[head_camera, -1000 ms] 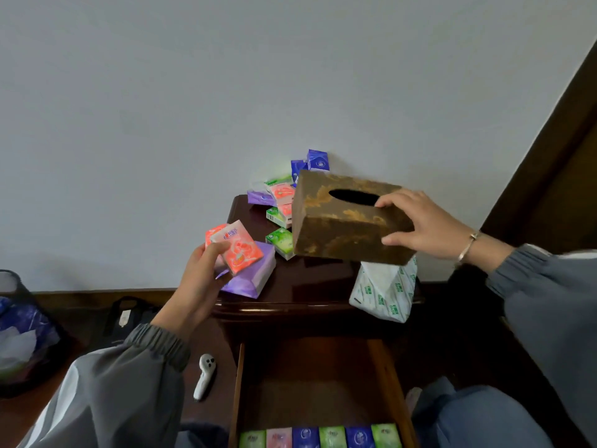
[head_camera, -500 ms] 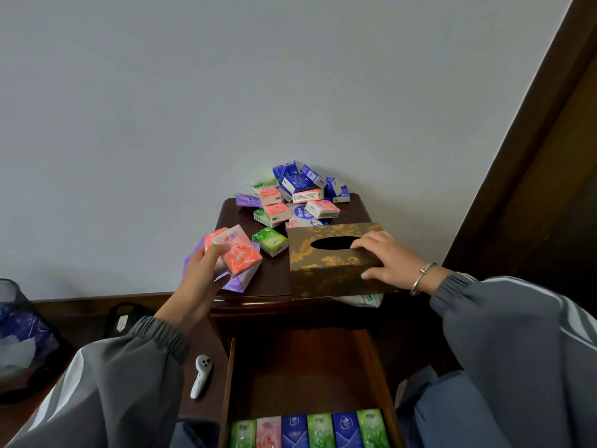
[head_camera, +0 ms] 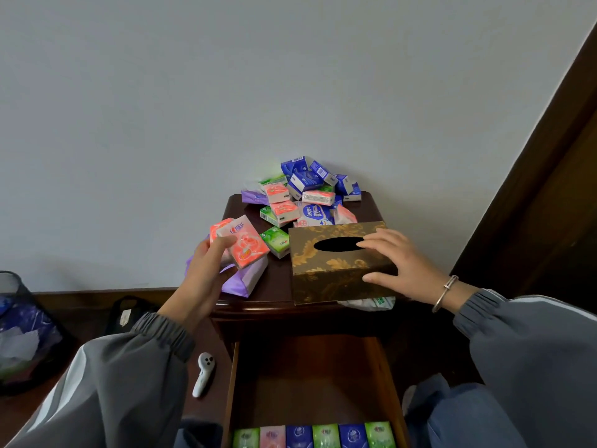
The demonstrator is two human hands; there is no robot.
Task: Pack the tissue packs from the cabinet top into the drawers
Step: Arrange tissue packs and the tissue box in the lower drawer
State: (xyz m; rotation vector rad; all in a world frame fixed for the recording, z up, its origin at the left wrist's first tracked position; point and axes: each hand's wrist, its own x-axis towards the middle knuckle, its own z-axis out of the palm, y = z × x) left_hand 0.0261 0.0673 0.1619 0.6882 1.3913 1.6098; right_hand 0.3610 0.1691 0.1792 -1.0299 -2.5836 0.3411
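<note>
Left hand (head_camera: 206, 273) is pinching a couple of orange tissue packs (head_camera: 240, 242) just above the cabinet top (head_camera: 281, 286), fingers wrapped underneath, while the right hand (head_camera: 399, 266) lies loosely on the gold tissue box (head_camera: 326, 270).

Drawer (head_camera: 310, 376): one, holding six tissue packs in a row (head_camera: 315, 435), namely three green, two blue, one pink. Left grip (head_camera: 206, 270): two orange packs (head_camera: 240, 244). Beneath that grip: one purple pack (head_camera: 247, 281). Under the right grip (head_camera: 400, 266): one gold tissue box (head_camera: 329, 273). Heap beyond it (head_camera: 307, 195): blue, orange and green packs overlapped; count uncertain.
</note>
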